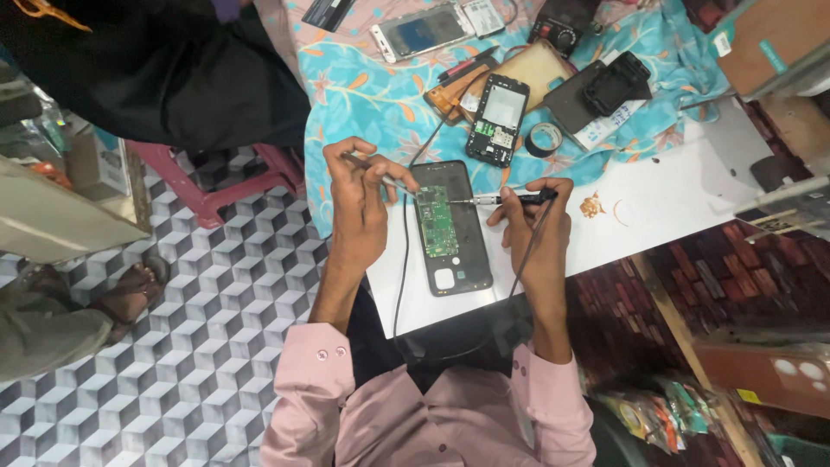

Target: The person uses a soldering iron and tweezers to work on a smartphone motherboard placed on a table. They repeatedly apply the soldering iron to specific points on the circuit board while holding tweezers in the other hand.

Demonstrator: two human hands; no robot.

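Blue-screened phone [424,29] top centre; perhaps a boxed package [99,164] left.

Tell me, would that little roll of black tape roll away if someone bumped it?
Probably not: the roll of black tape lies flat on its side, partly on the flowery cloth, which likely grips it. It looks light, so a push would probably slide it. Stood on edge, it could roll.

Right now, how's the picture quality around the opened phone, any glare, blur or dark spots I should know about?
Head view: the opened phone and its green board are evenly lit and fairly sharp, no glare; the left hand and right hand show little blur; the white table looks bright but not washed out; the right edge and lower corners fall dim and soft; the patterned floor bends slightly toward the edges.
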